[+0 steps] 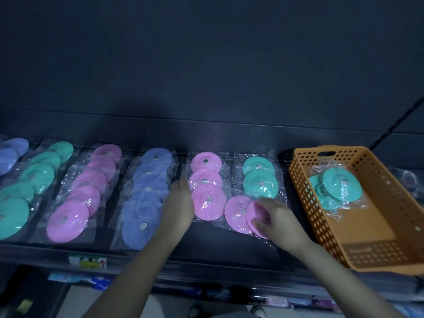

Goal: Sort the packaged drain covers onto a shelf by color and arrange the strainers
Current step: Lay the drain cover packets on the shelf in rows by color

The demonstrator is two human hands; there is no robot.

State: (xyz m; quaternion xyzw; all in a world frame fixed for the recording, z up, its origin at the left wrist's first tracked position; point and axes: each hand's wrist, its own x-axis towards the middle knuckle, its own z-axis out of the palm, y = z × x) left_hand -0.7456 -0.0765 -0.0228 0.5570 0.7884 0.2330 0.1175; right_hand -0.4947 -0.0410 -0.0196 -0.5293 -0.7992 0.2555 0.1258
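Pinches a pink packaged drain cover (252, 211) in the right hand (278, 222), lower centre, likely to extend the pink column (205, 180), keeping the left hand (180, 205) straight-fingered and empty alongside.

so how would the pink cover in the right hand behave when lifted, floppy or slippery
Likely light: the right hand holds the pink cover in a pinch. Its glossy, crinkled bag probably slips easily. Flat disc, so unlikely to roll.

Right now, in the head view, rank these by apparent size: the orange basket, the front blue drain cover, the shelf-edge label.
1. orange basket, clearly largest, though its front corner is nearest the camera.
2. front blue drain cover.
3. shelf-edge label, smallest.
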